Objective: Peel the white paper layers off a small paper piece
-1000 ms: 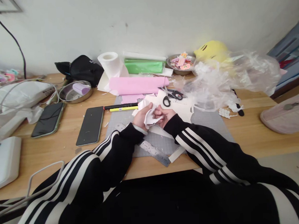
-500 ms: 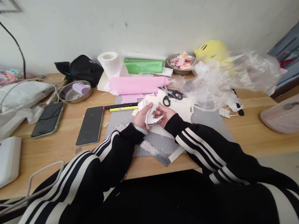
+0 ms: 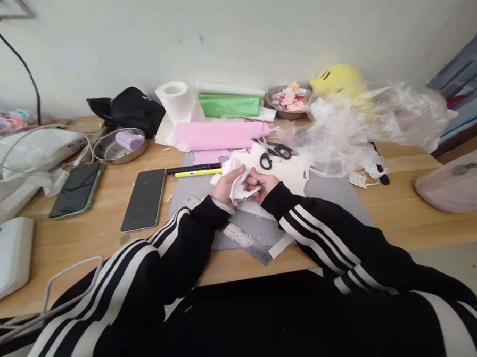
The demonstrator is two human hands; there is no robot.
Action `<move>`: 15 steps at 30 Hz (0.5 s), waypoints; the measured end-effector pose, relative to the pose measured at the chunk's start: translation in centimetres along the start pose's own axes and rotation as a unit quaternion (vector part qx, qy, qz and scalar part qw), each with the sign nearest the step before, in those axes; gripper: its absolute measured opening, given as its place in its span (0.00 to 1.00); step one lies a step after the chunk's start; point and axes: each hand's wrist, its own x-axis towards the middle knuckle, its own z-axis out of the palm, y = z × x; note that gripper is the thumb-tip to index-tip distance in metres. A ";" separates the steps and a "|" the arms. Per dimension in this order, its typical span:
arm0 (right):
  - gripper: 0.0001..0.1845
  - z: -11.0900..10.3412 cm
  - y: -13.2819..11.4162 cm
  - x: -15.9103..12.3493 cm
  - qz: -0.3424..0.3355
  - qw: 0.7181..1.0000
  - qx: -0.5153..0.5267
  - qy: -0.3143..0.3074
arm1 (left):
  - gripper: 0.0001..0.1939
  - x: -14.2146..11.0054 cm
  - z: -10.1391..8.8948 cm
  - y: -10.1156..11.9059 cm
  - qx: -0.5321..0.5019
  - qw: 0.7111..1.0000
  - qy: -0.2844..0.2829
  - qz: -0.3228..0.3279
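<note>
One white sheet (image 3: 238, 189): risked creasing, if squeezed unevenly.
Left hand (image 3: 224, 185): pinched it.
Right hand (image 3: 267, 183): curled close, grip unclear.

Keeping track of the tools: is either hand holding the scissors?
No, the black-handled scissors lie on the pale sheets, beyond the left hand and right hand.

A home-like craft desk (image 3: 399, 194) (note the yellow plush (image 3: 337, 80)), with scissors (image 3: 277, 149) and cutting mat (image 3: 336, 205).
</note>
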 end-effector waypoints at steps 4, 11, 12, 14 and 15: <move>0.19 0.1 -0.2 -0.3 0.015 0.999 0.044 -0.018 | 0.24 0.0 -0.2 0.1 -0.006 1.000 -0.023 -0.002; 0.18 0.0 -0.3 -0.5 0.019 0.996 0.087 -0.025 | 0.26 -0.1 0.0 0.3 -0.016 1.000 -0.012 0.000; 0.18 -0.1 -0.3 -0.4 0.018 0.995 0.092 -0.024 | 0.26 -0.1 0.0 0.4 -0.020 1.000 -0.009 0.001; 0.17 -0.2 -0.4 -0.3 0.012 0.995 0.096 -0.021 | 0.26 -0.2 0.1 0.4 -0.026 1.000 0.000 0.008; 0.17 -0.2 -0.4 -0.2 0.009 0.996 0.090 -0.020 | 0.25 -0.1 0.2 0.3 -0.026 1.000 0.004 0.011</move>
